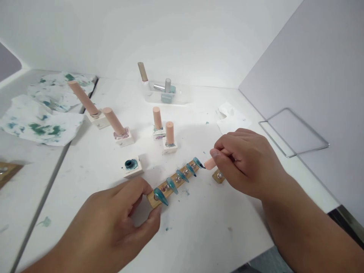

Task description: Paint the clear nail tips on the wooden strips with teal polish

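Observation:
Between thumb and forefinger, my left hand (pixel 113 216) grips the near end of a wooden nail display stand (pixel 153 201). Several long, pointed blue-green false nails (pixel 171 185) sit in a row along it, on small round metallic mounts. My right hand (pixel 241 159) is closed around the pink cap of a nail polish brush (pixel 209 163). The dark brush tip is at the farthest false nail (pixel 198 163), seemingly touching its tip. An uncapped white polish bottle (pixel 132 167), with dark teal polish around its neck, stands just beyond my left hand.
Several capped polish bottles (pixel 170 138) with pink caps stand behind the stand. A clear tray (pixel 182 98) with more bottles is at the back. Stained tissues (pixel 42 121) lie at left. Another wooden stand (pixel 218 176) is partly under my right hand; a wire frame (pixel 294 132) is at right.

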{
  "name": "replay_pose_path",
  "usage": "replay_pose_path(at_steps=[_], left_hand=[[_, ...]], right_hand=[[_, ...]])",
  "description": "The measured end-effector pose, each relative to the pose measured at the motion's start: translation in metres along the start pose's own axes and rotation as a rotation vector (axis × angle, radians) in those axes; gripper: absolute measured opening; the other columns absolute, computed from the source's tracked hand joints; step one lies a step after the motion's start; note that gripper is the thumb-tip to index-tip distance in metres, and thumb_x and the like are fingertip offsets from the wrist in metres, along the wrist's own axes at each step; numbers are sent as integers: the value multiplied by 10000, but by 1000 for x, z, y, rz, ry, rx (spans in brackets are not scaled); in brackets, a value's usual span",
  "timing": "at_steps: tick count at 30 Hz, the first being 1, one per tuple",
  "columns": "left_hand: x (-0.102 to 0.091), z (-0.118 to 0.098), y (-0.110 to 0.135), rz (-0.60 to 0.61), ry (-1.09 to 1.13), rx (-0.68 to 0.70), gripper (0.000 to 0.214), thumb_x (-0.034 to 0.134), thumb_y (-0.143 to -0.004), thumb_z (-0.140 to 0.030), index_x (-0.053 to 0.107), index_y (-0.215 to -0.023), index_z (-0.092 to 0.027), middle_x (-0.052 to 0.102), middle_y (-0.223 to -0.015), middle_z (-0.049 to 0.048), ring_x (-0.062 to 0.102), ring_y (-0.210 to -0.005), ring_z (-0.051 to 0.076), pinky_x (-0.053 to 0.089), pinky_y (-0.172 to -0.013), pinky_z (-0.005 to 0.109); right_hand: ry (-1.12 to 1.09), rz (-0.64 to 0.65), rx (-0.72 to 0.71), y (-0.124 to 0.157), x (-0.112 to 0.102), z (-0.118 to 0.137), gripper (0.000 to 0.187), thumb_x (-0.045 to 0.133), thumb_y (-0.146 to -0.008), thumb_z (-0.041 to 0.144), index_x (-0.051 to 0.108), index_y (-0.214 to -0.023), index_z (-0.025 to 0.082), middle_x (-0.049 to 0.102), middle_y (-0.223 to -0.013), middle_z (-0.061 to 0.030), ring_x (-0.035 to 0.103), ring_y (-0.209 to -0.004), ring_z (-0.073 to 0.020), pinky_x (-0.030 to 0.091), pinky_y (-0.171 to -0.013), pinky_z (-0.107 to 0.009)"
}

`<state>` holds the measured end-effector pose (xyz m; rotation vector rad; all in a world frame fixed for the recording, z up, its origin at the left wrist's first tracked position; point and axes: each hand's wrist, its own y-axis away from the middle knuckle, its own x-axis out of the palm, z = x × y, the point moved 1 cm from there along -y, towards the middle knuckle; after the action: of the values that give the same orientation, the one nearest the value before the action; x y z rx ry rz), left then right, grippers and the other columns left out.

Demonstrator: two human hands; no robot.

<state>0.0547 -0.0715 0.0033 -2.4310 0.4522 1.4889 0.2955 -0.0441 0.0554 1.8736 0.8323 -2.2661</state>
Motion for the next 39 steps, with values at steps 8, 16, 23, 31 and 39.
replay_pose_path(at_steps=[8,16,23,31,39], left_hand=[[2,6,0,-16,-5,85,146,535,-746,-336,464,-677,-229,390,-472,-74,401,-373,87,317,-356,187],[-1,5,-1,-5,-2,94,162,539,-747,-341,460,-665,-227,403,-474,-71,408,-375,88,318,-355,188],[2,6,1,22,17,41,163,545,-743,-345,460,-666,-229,395,-481,-69,396,-389,91,310,-358,192],[-3,-1,-3,15,51,65,112,529,-731,-287,462,-673,-218,377,-494,-72,386,-405,89,304,-385,206],[-8,-7,-6,86,126,-1,92,504,-745,-289,500,-716,-202,458,-548,-52,420,-471,101,320,-451,219]], right_hand=[[-39,-105,-3,0,-3,-2,167,462,-836,198,466,-668,190,617,-520,18,428,-440,-98,314,-497,-277],[6,-27,47,-2,1,0,138,434,-867,217,493,-749,176,668,-604,16,484,-484,-98,349,-524,-267],[-77,11,-71,1,-5,2,202,416,-850,205,480,-659,191,526,-467,26,399,-438,-97,309,-497,-273],[-326,-206,-172,7,-17,9,78,510,-793,133,515,-743,191,520,-534,18,445,-473,-103,330,-471,-285],[-489,-126,-152,22,-24,35,287,512,-777,55,503,-1029,193,537,-598,4,506,-572,-160,402,-580,-369]])
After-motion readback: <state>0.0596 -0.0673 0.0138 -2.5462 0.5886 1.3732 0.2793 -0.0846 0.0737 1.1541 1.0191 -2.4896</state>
